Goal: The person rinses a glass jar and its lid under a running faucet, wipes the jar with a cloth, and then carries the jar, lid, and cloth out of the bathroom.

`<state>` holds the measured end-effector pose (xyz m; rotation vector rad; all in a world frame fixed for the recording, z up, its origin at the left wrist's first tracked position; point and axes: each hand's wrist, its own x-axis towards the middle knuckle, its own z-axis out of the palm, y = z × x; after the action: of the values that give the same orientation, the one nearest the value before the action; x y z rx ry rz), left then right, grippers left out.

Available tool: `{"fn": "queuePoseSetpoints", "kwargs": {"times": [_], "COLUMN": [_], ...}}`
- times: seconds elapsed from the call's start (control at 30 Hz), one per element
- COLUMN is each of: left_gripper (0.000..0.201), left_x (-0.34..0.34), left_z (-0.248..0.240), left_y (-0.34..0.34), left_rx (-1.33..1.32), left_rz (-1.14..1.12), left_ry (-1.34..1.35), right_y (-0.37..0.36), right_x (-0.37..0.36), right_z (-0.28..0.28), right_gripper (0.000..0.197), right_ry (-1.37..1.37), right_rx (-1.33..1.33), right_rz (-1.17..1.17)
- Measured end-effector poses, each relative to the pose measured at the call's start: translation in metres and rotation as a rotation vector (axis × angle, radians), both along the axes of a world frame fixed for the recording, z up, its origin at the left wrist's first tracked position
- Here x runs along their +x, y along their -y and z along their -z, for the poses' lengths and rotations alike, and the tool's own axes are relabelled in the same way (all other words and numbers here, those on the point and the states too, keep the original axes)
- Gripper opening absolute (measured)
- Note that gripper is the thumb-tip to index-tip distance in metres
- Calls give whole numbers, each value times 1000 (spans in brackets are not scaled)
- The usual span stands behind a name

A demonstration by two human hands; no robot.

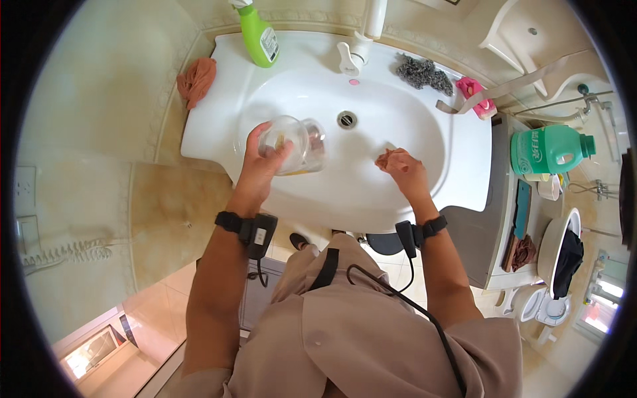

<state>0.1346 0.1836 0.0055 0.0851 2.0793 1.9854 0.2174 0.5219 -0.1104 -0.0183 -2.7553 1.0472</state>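
Observation:
My left hand (260, 161) grips a transparent, round-mouthed container (314, 159) tilted on its side over the left part of the white sink (385, 109). The thumb is seen at its open end, and motion blurs its outline. Low over the right part of the basin, my right hand (409, 175) is closed on a crumpled reddish-brown cloth (383, 160). A gap separates the two hands. Between and beyond them lies the drain (346, 120).
A white faucet (355, 54) rises at the back. Around the rim are a green spray bottle (259, 36), a brown cloth (197, 81), a grey steel-wool-like clump (424, 73) and a pink packet (476, 97). A green jug (547, 151) stands on the right cabinet.

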Motion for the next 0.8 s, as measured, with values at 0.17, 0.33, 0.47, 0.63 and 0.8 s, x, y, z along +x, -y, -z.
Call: {"fn": "queuePoseSetpoints", "kwargs": {"times": [0.17, 0.33, 0.47, 0.63, 0.8], "left_gripper": [42, 40, 45, 51, 51], "left_x": [2, 17, 52, 99, 138], "left_z": [-45, 13, -4, -13, -19], "left_y": [-10, 24, 39, 68, 92], "left_rx": [748, 596, 887, 943, 1074], "left_rz": [-70, -48, -196, -294, -491], "left_ry": [358, 284, 269, 355, 310], "right_y": [8, 20, 22, 31, 68], "right_x": [4, 2, -15, -54, -98], "right_z": [-16, -24, -7, -62, -81], "right_gripper": [50, 50, 20, 16, 29], "right_ry": [141, 459, 224, -87, 201], "right_rx": [353, 430, -126, -285, -408], "right_rz": [219, 56, -219, -206, -162]}}
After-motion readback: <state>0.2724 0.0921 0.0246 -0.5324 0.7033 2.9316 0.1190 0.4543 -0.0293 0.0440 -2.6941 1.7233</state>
